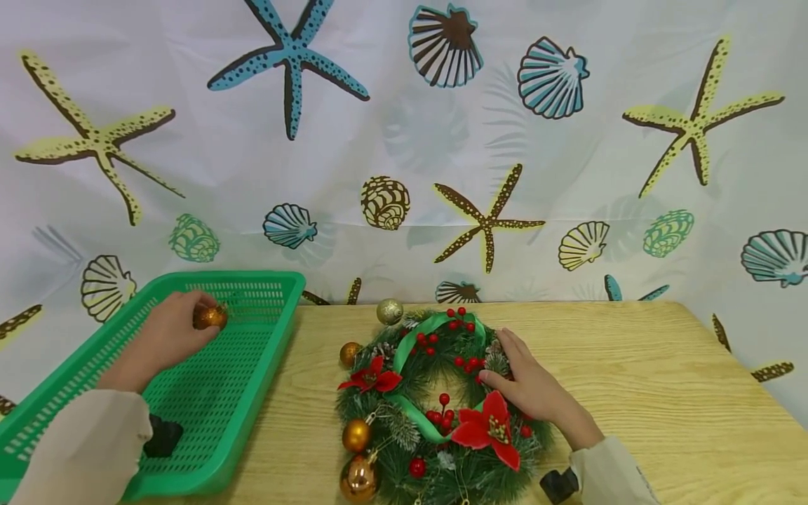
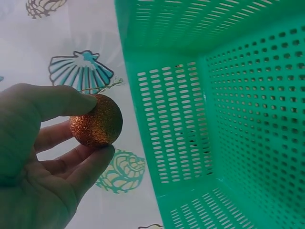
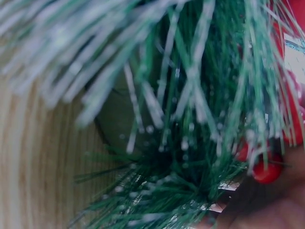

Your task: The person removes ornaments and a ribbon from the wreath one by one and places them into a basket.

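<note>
So, the left hand (image 1: 165, 330) has its grip round a sparkly orange ball (image 2: 97, 121), with the thumb on one side. The ball is up over the green basket (image 1: 268, 372). The right hand (image 1: 529, 382) just rests on the right side of the wreath (image 1: 424, 375), its grip loose, and the wreath lies on the wooden surface (image 1: 631, 365). I think a soft pinch is best, with the thin string (image 2: 114, 83) left free and the ball clear of the basket's edge. A light right hand should help the wreath sit still.
</note>
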`<state>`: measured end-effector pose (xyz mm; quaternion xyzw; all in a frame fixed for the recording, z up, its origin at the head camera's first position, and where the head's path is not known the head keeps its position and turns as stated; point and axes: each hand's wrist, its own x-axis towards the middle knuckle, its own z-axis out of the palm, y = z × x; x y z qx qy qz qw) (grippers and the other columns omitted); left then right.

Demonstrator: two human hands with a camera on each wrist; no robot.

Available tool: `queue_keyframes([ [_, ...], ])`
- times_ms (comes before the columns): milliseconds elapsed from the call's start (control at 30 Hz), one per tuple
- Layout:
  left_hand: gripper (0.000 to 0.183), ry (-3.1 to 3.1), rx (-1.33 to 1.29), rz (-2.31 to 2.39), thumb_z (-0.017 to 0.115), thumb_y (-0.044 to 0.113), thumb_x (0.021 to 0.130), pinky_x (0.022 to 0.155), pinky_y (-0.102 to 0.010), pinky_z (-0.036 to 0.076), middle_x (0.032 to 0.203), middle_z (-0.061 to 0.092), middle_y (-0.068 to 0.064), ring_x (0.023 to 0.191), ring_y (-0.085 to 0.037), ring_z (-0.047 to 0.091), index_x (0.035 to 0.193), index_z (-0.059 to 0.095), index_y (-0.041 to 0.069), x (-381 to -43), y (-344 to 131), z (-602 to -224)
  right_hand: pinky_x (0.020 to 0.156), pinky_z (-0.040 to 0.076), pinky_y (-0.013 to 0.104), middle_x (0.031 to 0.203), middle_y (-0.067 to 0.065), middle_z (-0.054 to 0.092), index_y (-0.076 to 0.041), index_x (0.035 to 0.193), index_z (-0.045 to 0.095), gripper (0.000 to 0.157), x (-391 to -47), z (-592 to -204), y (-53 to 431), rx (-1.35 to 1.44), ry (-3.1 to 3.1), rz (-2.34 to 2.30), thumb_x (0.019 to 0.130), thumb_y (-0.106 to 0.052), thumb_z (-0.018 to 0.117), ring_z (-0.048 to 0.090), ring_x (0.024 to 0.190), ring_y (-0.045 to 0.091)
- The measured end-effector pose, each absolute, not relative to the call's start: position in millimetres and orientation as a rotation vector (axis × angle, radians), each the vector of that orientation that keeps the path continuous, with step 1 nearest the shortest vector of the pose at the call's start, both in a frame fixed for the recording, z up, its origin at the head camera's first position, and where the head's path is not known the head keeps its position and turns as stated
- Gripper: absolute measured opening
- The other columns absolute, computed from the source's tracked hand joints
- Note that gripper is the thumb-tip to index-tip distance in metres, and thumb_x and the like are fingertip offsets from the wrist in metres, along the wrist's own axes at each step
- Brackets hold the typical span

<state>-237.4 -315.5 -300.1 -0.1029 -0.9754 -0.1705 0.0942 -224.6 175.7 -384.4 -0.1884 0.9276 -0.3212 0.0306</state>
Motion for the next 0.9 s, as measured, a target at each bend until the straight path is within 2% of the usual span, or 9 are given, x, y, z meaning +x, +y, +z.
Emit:
queue_keyframes([
  [533,0.033,-2.959,-0.34,-0.529,0.064,0.004,0.084,0.062,-0.045,0.051,0.092,0.06,-0.03,0.076,-0.035,0.06,0.108,0.054,-0.017,-244,-330,-324,0.105,0.031,0.062,0.158,0.024,0.007,0.0,0.152,0.011,0.078,-224,-386,175,-0.567,2.867,-0.987,0.098,-0.042,0.049,0.028,0.138,0.047],
  [900,0.034,-2.97,-0.337,-0.536,0.063,0.004,0.084,0.059,-0.043,0.051,0.09,0.06,-0.03,0.074,-0.034,0.06,0.108,0.053,-0.018,-245,-332,-332,0.106,0.03,0.062,0.157,0.025,0.007,0.0,0.152,0.011,0.078,-224,-385,174,-0.574,2.864,-0.994,0.098,-0.041,0.049,0.026,0.138,0.047],
])
